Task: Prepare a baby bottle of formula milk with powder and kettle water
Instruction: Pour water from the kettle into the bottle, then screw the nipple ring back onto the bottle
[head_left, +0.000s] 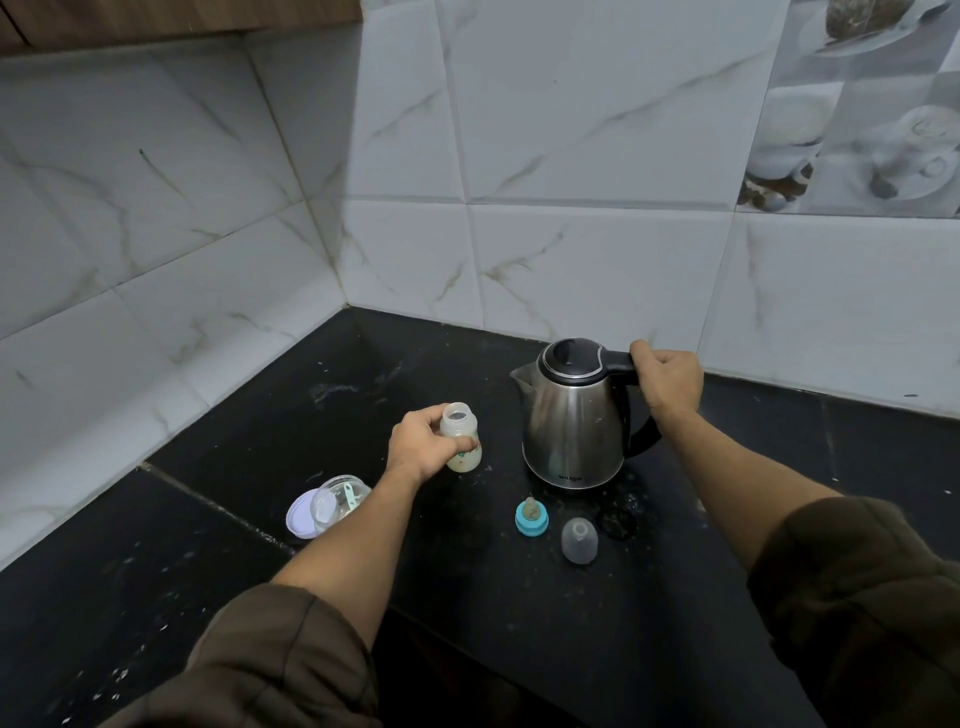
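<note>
A small clear baby bottle (460, 435) stands upright on the black counter (519, 597) with no top on, pale contents in its lower part. My left hand (422, 446) grips its side. To its right stands a steel kettle (571, 426) with a black lid, spout pointing left. My right hand (670, 382) is closed around the top of its black handle. In front of the kettle lie the blue teat ring (531, 517) and the clear bottle cap (578, 539).
A clear powder container (340, 496) with a teal scoop inside lies by my left forearm, its white lid (301, 514) beside it. White marble tiles wall the counter at the back and left. Specks and a wet ring mark the counter near the kettle.
</note>
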